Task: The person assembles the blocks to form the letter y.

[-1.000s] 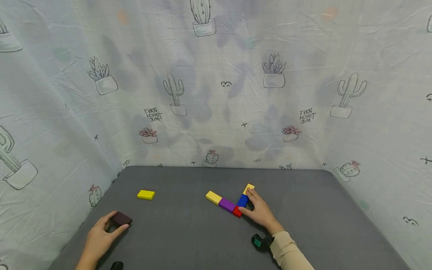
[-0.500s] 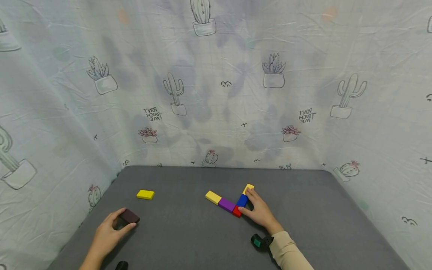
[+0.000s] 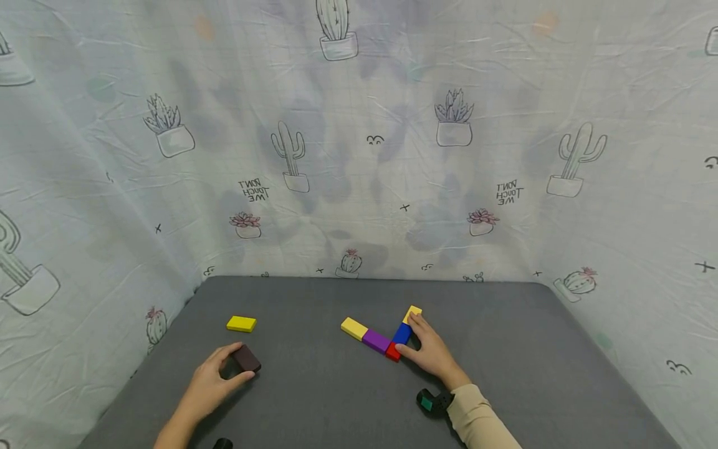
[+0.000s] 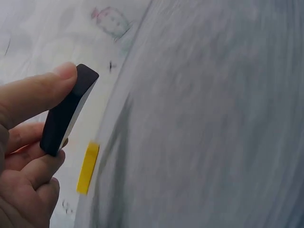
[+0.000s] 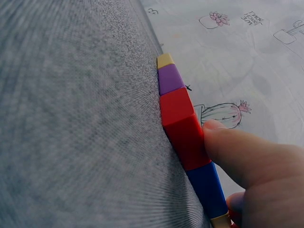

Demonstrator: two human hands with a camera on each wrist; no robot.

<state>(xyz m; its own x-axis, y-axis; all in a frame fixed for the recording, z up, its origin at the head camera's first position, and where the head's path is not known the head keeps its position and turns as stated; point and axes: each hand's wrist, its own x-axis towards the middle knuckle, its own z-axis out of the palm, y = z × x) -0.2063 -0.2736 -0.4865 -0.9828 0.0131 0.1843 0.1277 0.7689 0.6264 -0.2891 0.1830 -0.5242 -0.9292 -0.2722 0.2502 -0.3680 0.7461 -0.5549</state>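
Observation:
My left hand (image 3: pixel 210 381) holds a dark brown rectangular block (image 3: pixel 247 358) between thumb and fingers, tilted above the table at the left. In the left wrist view the thumb pinches one end of the block (image 4: pixel 71 111), fingers at the other. A bright yellow block (image 3: pixel 241 323) lies behind it. My right hand (image 3: pixel 434 355) rests on a V of blocks: its thumb touches the red block (image 5: pixel 183 128), and its fingers lie by the blue block (image 3: pixel 401 334) and a pale yellow block (image 3: pixel 414 310). The other arm of the V is a purple block (image 3: pixel 376 341) and another pale yellow block (image 3: pixel 354 328).
All the blocks lie on a grey cloth-covered table (image 3: pixel 314 399). A pale curtain (image 3: pixel 364 156) printed with cacti hangs behind it and along both sides. A black wrist device (image 3: pixel 434 402) sits at the right wrist, close to the cloth.
My left hand has carried the dark brown block to the right, nearer the bright yellow block. The right hand and the V of blocks have stayed in place.

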